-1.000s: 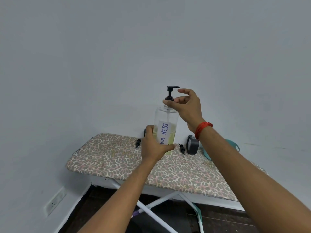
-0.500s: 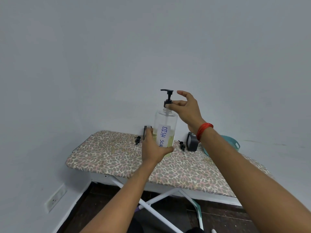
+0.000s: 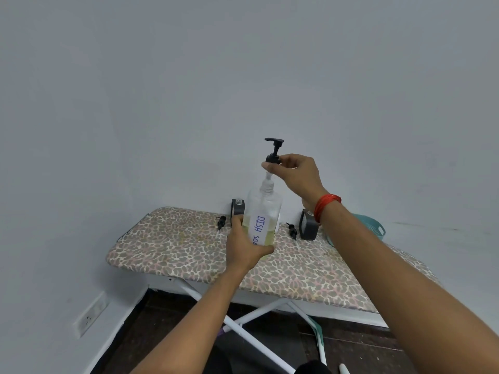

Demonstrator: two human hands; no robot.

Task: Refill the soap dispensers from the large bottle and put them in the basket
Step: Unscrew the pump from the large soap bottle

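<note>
A large clear bottle (image 3: pixel 266 211) with yellow-green soap and a "DISH SOAP" label stands over the ironing board. My left hand (image 3: pixel 244 245) grips its lower body. My right hand (image 3: pixel 295 172) pinches the collar of the black pump (image 3: pixel 274 151), which is lifted off the bottle neck with its tube still inside. Two small dark dispensers stand behind: one (image 3: pixel 238 207) at the left, one (image 3: pixel 307 225) at the right, both without pumps. Two small black pumps (image 3: pixel 221 222) (image 3: pixel 292 230) lie on the board. A teal basket (image 3: pixel 374 225) sits at the right, partly hidden by my right arm.
The ironing board (image 3: pixel 172 244) has a leopard-print cover and white crossed legs, and stands against a grey wall. A wall socket (image 3: pixel 90 315) is low at the left. The floor below is dark.
My right hand turned the pump on the large bottle, then raised it off the neck. My left hand kept its hold on the bottle body.
</note>
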